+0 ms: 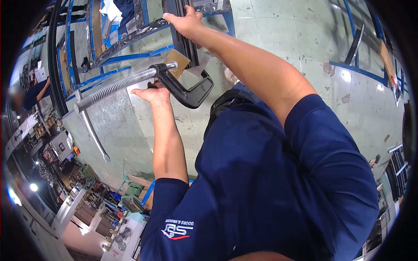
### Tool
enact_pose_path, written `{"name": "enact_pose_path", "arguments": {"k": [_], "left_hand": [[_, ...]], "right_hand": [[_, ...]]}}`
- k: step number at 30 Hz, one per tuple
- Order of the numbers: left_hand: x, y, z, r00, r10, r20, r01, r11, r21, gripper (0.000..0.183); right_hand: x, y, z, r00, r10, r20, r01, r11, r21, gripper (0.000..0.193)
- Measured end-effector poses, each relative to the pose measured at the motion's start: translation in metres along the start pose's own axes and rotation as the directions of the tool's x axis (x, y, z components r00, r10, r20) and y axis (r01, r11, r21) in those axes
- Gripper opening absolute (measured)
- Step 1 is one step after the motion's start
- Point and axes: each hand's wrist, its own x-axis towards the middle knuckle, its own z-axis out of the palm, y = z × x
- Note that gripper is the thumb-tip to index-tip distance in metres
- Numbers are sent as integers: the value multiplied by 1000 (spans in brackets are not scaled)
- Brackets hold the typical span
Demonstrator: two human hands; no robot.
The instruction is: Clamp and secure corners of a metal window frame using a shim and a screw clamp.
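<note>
A worker in a navy shirt steadies a large black C-clamp at upper centre of the frame, the left hand cupped under its frame, fingers apparently curled against it. The right hand, at the top edge, closes around a dark metal frame bar, beside the clamp's wooden pad.

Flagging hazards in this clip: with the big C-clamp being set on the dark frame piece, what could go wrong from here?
The left hand grips the black C-clamp near its long screw; fingers could get pinched. The wooden pad under the screw tip sits at an angle and may slip. The right hand alone steadies the dark frame piece, which could shift.
</note>
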Motion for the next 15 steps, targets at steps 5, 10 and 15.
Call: {"name": "enact_pose_path", "arguments": {"k": [5,10,15], "left_hand": [[36,23,-18,996,79,-30,-78,997,18,106],[11,-1,16,960,244,139,-270,937,220,56],[-1,3,21,935,337,110,-354,889,289,33]], "right_hand": [[-7,0,8,1000,-22,16,24,987,-159,111],[-14,1,5,993,38,-111,-52,991,-127,96],[-36,-23,13,987,-24,-162,-17,969,-245,84]]}}
